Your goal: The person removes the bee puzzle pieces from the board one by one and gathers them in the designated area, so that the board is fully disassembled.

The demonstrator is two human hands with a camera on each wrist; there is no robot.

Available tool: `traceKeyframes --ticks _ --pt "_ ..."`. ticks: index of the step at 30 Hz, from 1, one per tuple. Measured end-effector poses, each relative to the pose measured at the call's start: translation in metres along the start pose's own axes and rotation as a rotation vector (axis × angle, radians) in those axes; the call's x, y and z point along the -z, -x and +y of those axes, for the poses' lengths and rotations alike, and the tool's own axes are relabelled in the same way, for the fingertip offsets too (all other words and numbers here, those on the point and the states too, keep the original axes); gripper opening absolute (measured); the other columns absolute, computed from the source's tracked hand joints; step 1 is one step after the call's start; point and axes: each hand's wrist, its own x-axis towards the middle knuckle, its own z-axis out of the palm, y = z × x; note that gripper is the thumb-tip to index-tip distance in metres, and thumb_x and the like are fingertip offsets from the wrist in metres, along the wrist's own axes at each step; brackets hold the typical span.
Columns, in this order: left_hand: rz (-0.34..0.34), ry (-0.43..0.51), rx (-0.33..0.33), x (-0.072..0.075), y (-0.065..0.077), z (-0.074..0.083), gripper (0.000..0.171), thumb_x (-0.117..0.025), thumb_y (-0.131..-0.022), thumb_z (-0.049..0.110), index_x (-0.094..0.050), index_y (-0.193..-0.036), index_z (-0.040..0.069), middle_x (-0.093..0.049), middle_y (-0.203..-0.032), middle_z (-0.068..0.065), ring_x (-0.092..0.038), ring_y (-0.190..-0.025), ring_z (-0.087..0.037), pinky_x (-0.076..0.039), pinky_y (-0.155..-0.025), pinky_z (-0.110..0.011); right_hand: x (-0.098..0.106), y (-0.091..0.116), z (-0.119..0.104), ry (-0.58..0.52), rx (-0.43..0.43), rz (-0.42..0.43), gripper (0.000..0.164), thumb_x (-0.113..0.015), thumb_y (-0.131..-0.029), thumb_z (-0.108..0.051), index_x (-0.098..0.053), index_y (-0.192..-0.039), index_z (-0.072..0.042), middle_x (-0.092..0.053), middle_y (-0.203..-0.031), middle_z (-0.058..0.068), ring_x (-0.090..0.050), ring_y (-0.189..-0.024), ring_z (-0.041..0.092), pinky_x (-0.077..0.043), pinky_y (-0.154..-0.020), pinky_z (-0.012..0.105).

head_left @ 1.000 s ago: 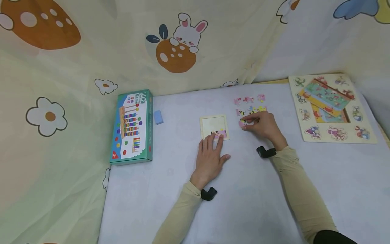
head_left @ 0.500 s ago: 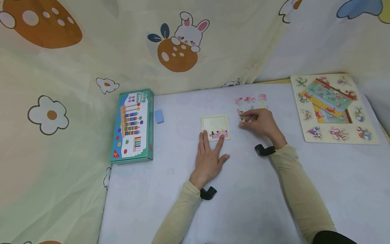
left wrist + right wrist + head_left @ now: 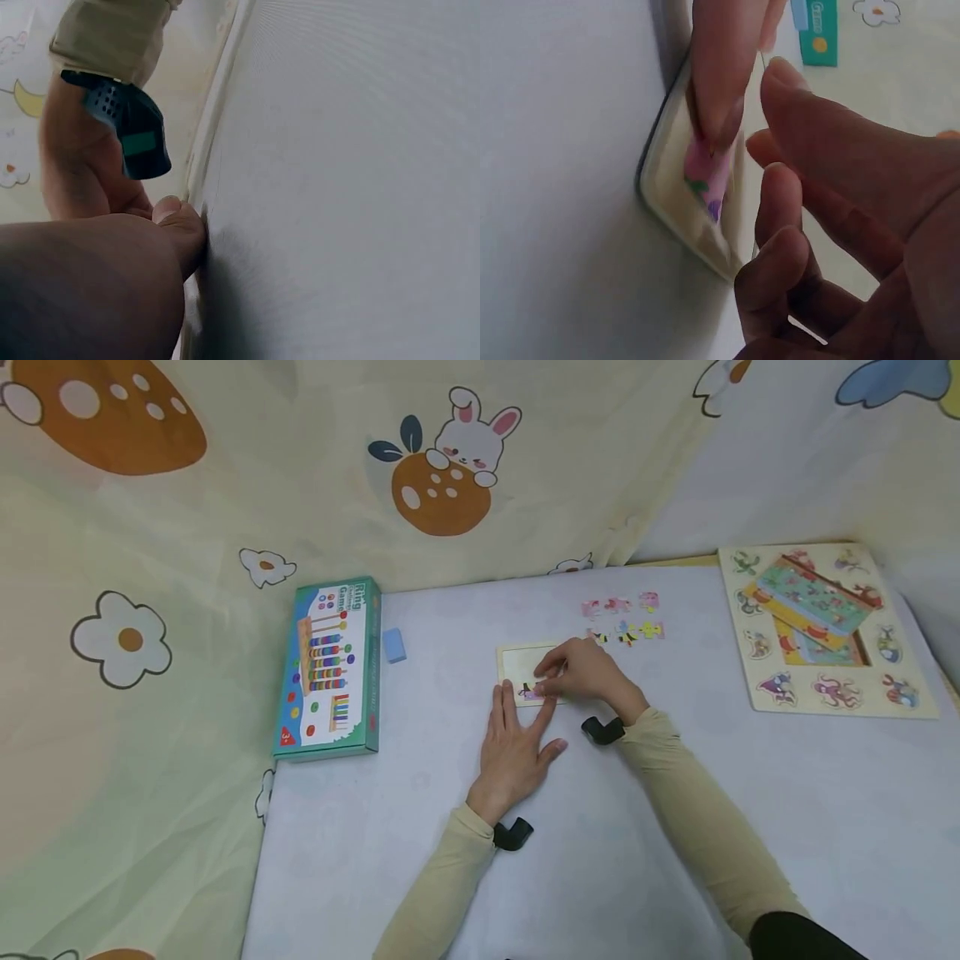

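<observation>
A small square puzzle tray (image 3: 522,657) with a pale rim lies mid-table, with pink puzzle pieces (image 3: 527,692) along its near side. My left hand (image 3: 512,768) rests flat with straight fingers at the tray's near edge. In the right wrist view, one of its fingertips presses a pink piece (image 3: 706,176) in the tray. Over the tray's right part, my right hand (image 3: 588,675) has thumb and fingers curled in a pinch on a puzzle piece, itself mostly hidden. In the left wrist view, the left thumb (image 3: 182,225) shows close to the tabletop.
Loose puzzle pieces (image 3: 627,632) lie in two rows beyond the right hand. A wooden picture board (image 3: 832,689) with colourful cards (image 3: 813,602) on it stands at the right. At the left are a boxed ring game (image 3: 326,668) and a blue block (image 3: 393,645).
My right hand has taken a pink puzzle piece from the nearest row of loose pieces and moved left over the tray. The left hand has stayed at the tray's near edge.
</observation>
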Motion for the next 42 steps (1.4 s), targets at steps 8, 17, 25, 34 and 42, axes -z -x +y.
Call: traceKeyframes --ticks 8,17,25,34,42 --pt "-0.015 -0.007 -0.007 0.0 0.0 0.0 0.069 -0.051 -0.107 0.058 -0.031 -0.168 0.035 0.006 -0.174 -0.033 0.007 -0.164 -0.047 -0.018 -0.133 -0.052 -0.006 -0.003 -0.013 0.061 -0.052 -0.038 0.02 -0.092 -0.084 -0.027 -0.081 -0.093 -0.013 -0.073 -0.078 0.0 -0.059 -0.072 0.016 -0.042 -0.066 0.031" --pt "-0.026 -0.002 0.0 0.001 0.0 0.001 0.069 -0.05 -0.107 0.06 -0.03 -0.168 0.035 0.008 -0.174 -0.032 0.008 -0.164 -0.047 -0.02 -0.132 -0.053 -0.009 -0.005 -0.017 0.094 -0.116 -0.06 0.023 -0.091 -0.085 -0.025 -0.076 -0.096 -0.013 -0.069 -0.083 0.001 -0.057 -0.074 0.017 -0.04 -0.067 0.031" --pt "-0.031 0.011 0.003 0.0 -0.001 0.0 0.069 -0.049 -0.107 0.06 -0.03 -0.168 0.035 0.009 -0.174 -0.032 0.009 -0.164 -0.046 -0.017 -0.133 -0.053 -0.011 -0.006 -0.016 0.101 -0.106 -0.054 0.025 -0.091 -0.085 -0.024 -0.074 -0.096 -0.012 -0.069 -0.088 0.003 -0.056 -0.076 0.019 -0.04 -0.068 0.031" --pt "-0.026 0.007 0.011 0.0 -0.001 0.0 0.068 -0.05 -0.107 0.059 -0.032 -0.168 0.035 0.008 -0.174 -0.031 0.008 -0.164 -0.046 -0.017 -0.133 -0.053 -0.011 -0.005 -0.017 0.066 -0.085 -0.04 0.025 -0.092 -0.084 -0.02 -0.072 -0.097 -0.011 -0.073 -0.095 0.005 -0.059 -0.082 0.022 -0.044 -0.074 0.033" --pt "-0.029 0.007 0.012 0.0 -0.001 0.001 0.068 -0.05 -0.107 0.059 -0.032 -0.168 0.035 0.009 -0.174 -0.031 0.009 -0.164 -0.045 -0.017 -0.133 -0.053 -0.011 -0.003 -0.016 0.001 -0.038 -0.037 0.019 -0.088 -0.088 -0.014 -0.072 -0.098 -0.01 -0.073 -0.09 0.005 -0.064 -0.083 0.021 -0.048 -0.076 0.035"
